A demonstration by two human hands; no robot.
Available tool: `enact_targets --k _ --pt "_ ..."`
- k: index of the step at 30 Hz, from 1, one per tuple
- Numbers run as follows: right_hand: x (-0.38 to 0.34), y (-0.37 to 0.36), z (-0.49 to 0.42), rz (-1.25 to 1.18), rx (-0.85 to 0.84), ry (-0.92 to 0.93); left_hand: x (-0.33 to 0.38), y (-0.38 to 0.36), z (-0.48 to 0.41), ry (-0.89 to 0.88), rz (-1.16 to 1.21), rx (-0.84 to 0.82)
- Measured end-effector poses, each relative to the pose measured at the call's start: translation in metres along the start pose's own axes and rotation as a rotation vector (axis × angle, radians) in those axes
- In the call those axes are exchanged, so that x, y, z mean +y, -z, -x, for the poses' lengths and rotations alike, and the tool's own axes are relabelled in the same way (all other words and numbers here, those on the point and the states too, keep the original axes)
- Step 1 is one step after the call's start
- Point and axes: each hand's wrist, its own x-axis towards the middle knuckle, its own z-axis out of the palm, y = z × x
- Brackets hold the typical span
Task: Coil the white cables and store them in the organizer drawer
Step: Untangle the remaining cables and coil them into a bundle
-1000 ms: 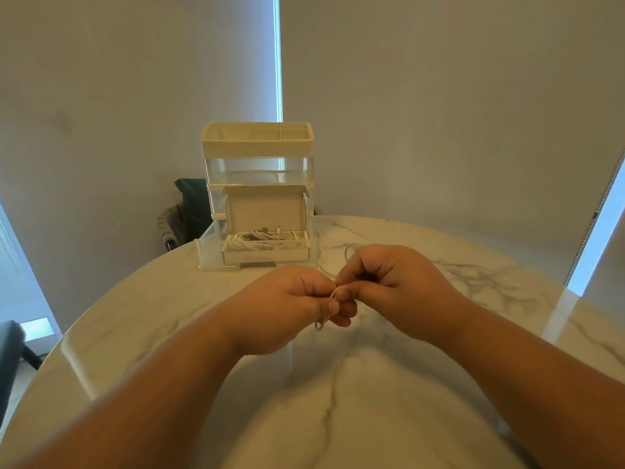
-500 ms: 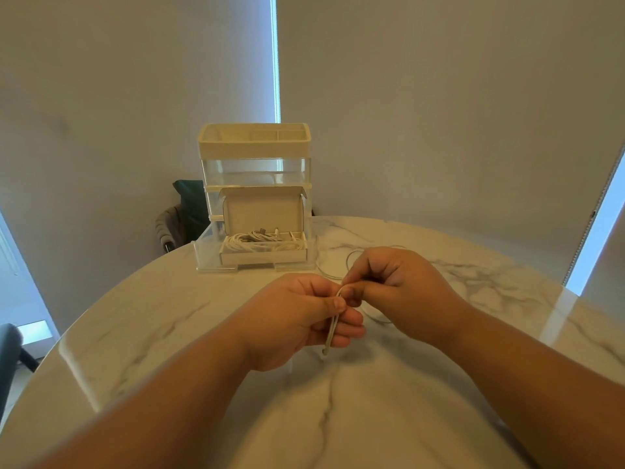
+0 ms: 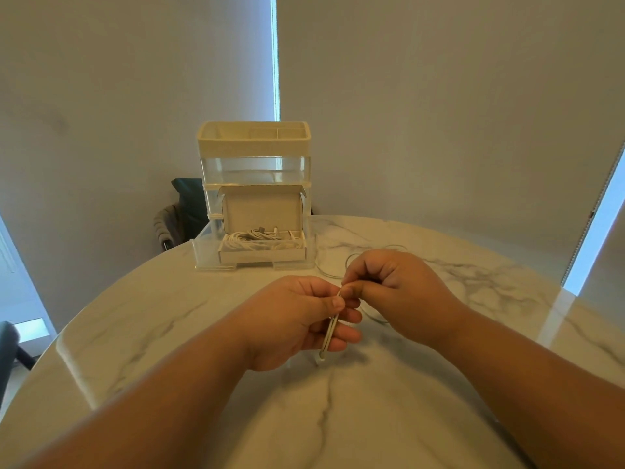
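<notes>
My left hand (image 3: pixel 301 319) holds a folded length of white cable (image 3: pixel 329 331) between thumb and fingers, its end hanging down toward the table. Just above, my right hand (image 3: pixel 392 286) pinches the same cable at its top. The rest of this cable (image 3: pixel 358 258) lies in loose loops on the marble behind my right hand. At the back stands the cream and clear organizer (image 3: pixel 253 184), its bottom drawer (image 3: pixel 203 248) pulled out. In the drawer sits an open cardboard box (image 3: pixel 262 253) with several coiled white cables (image 3: pixel 260 240).
The round marble table (image 3: pixel 169 319) curves away at left and right. A dark chair (image 3: pixel 182 211) with a grey cloth stands behind the table at left. Another dark seat (image 3: pixel 6 353) shows at the far left edge.
The folded cable piece in my left hand has grown longer and now hangs lower. My right hand has shifted slightly right while still pinching the cable.
</notes>
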Motion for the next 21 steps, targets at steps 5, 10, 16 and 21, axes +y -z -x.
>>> enact_targets --k 5,10,16,21 --pt "0.0 0.0007 0.0004 0.011 0.002 0.012 0.0006 -0.001 0.0012 -0.018 -0.06 0.012" --pt "0.0027 0.001 -0.0008 0.0 -0.007 0.0 -0.0004 -0.0032 -0.0001 -0.027 -0.09 0.021" --pt "0.006 0.0044 -0.0001 -0.046 -0.056 -0.022 0.0012 -0.0044 0.0019 -0.022 -0.126 0.016" --pt "0.0086 0.0057 0.0004 -0.063 -0.025 -0.008 0.0028 -0.0035 0.0035 -0.013 -0.133 -0.011"
